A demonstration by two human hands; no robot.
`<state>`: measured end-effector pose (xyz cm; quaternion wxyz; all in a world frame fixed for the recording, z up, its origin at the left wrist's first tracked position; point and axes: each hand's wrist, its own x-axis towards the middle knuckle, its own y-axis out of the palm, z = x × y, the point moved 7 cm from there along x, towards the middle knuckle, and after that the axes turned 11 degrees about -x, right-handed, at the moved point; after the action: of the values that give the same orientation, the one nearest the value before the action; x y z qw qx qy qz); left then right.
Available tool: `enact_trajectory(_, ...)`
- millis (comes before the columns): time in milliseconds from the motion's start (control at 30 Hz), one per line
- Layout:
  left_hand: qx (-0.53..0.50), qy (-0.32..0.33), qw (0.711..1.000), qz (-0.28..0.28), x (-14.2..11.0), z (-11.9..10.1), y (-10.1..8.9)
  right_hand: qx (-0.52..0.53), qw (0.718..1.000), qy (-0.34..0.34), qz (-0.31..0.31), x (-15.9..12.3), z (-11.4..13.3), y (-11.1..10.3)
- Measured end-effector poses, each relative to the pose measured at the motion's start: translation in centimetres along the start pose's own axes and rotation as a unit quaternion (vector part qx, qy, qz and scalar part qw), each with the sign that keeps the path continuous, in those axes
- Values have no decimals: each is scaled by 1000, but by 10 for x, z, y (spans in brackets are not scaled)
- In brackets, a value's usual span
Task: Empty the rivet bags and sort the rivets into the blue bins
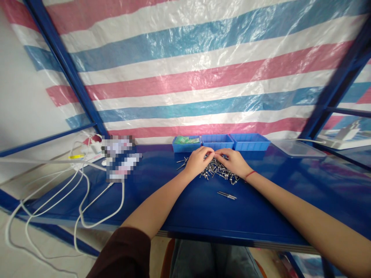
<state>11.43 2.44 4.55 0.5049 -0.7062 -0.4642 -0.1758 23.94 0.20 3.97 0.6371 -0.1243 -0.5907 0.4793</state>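
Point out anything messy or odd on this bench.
White cables look untidy, looping over the left of the bench and drooping past its edge. A few metal pins lie apart from their heap.

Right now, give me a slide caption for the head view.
Left-hand grip beside right-hand grip over piled metal rivets, blue bins behind.

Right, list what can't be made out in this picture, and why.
In the head view:
Whether the left hand and right hand pinch anything: too small, and fingers cover it.
Part of the metal pin pile: behind both hands.
Floor of the middle blue bin: hidden by its front wall.
Pixelated items at left: details blurred.
Rest of the right arm: cut by the picture edge.
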Motion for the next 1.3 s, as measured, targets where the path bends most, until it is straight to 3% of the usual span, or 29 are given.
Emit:
enact_trajectory(267,-50,-9,998,-26,0,0,1,-21,999,-34,36,1,14,2)
enact_trajectory(500,-55,3,998,-35,-1,-1,1,-1,999,-22,27,1,15,-1)
enact_trajectory(733,-54,-9,998,-42,0,0,1,50,998,44,-19,1,-1,-3)
enact_trajectory(900,-56,-7,997,-54,0,0,-4,50,993,63,-87,1,-4,-18)
enact_trajectory(1000,-58,-16,997,-57,1,2,-5,0,994,19,-107,1,6,-29)
enact_trajectory(1133,-50,-18,997,-48,2,4,-5,-112,987,-87,-69,0,27,-33)
enact_trajectory(1300,-6,3,1000,-8,3,2,-7,-139,984,-99,-55,-1,33,-32)
